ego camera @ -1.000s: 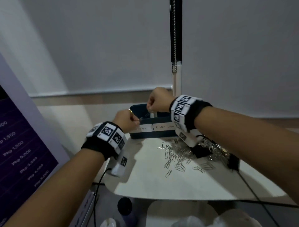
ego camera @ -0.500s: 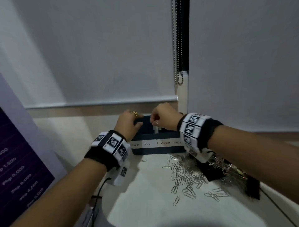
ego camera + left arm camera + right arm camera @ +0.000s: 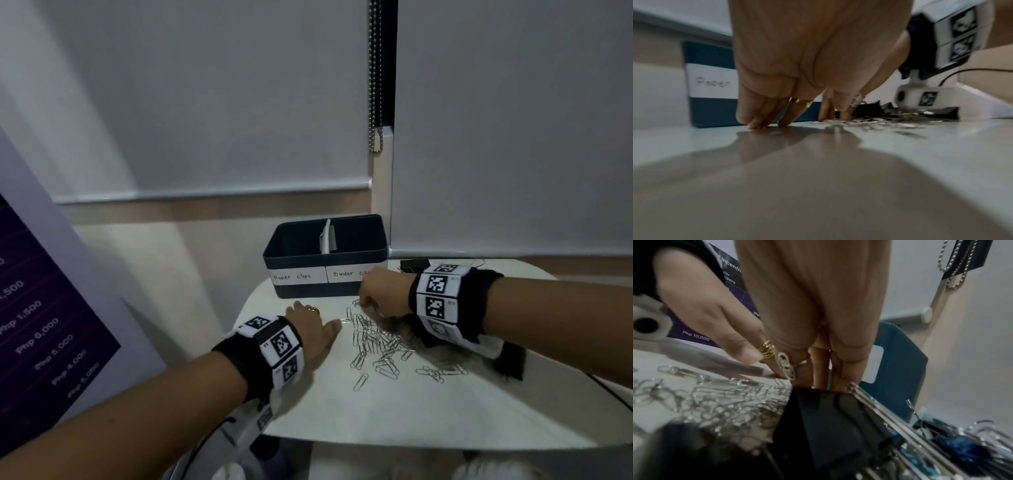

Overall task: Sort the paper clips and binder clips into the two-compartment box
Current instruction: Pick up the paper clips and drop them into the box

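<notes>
both hands (image 3: 310,329) (image 3: 383,294) down on the paper clips (image 3: 376,342) by the box (image 3: 298,263), fingertips (image 3: 785,123) together, grip unclear tbh

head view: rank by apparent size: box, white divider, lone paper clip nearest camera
1. box
2. white divider, partly hidden inside
3. lone paper clip
The gaps are wide; nearness doesn't change the order.

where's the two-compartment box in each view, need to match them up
Head: the two-compartment box stands at centre, at the table's far edge, beyond both hands.
Left wrist: its dark front wall is at left, partly hidden behind the left hand.
Right wrist: a dark corner of the box shows right of centre, behind the right hand.
Shared landmark: the white label on the box front.
</notes>
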The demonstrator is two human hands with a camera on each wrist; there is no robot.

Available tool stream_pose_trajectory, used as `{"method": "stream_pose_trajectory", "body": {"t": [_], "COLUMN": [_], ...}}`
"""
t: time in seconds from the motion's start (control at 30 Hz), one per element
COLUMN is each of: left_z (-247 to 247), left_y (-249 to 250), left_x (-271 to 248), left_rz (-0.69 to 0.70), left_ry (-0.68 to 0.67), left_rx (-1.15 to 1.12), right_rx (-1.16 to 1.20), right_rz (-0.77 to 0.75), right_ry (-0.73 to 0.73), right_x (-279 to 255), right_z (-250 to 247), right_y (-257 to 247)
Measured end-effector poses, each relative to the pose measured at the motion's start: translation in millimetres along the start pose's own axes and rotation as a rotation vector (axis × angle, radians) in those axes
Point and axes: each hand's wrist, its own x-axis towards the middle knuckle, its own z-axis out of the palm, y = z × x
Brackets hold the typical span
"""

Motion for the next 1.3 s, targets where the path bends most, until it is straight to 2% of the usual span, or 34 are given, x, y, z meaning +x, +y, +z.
{"method": "stream_pose_trajectory", "body": {"t": [0.13, 0.27, 0.4, 0.5, 0.63, 0.8, 0.93, 1.03, 1.1, 1.2, 1.3], "left_z": [-3.4, -10.7, -19.2, -22.3, -19.4, -17.8, -25.6, -46.1, -69.6, -101.5, -113.3], "left_y": [34.2, 56.6, 49.8, 39.2, 33.3, 34.0, 23.4, 8.8, -1.6, -13.7, -19.7], "left_x": [-21.5, -32.1, -26.3, -24.9, -20.6, -17.3, -10.1, -5.4, -0.1, 16.4, 35.7], "left_rz": [0.101, 0.158, 0.147, 0.182, 0.218, 0.214, 0.186, 0.140, 0.087, 0.003, -0.108], "left_ry": [-0.010, 0.005, 0.099, 0.140, 0.099, 0.047, 0.162, 0.255, 0.340, 0.504, 0.600], "left_rx": [-0.074, -0.019, -0.054, -0.121, -0.082, -0.098, -0.146, -0.279, -0.383, -0.497, -0.576], "right_rx": [-0.029, -0.052, -0.062, 0.051, 0.166, 0.145, 0.151, 0.185, 0.279, 0.498, 0.704], "right_rz": [0.013, 0.027, 0.025, 0.032, -0.009, -0.030, -0.021, -0.009, -0.017, -0.026, -0.043], "right_ry": [0.089, 0.051, 0.054, 0.091, 0.074, 0.046, 0.112, 0.113, 0.189, 0.389, 0.582], "right_x": [-1.1, -2.6, -6.0, -8.8, -15.6, -17.1, -15.9, -19.3, -20.2, -15.9, 6.6], "right_z": [5.3, 3.8, 3.4, 2.8, 2.5, 4.3, 2.2, -8.8, -25.6, -63.8, -94.2], "right_y": [-0.1, -0.1, -3.8, -5.4, -3.4, -6.6, -3.6, -3.1, 0.7, 8.8, 6.6]}}
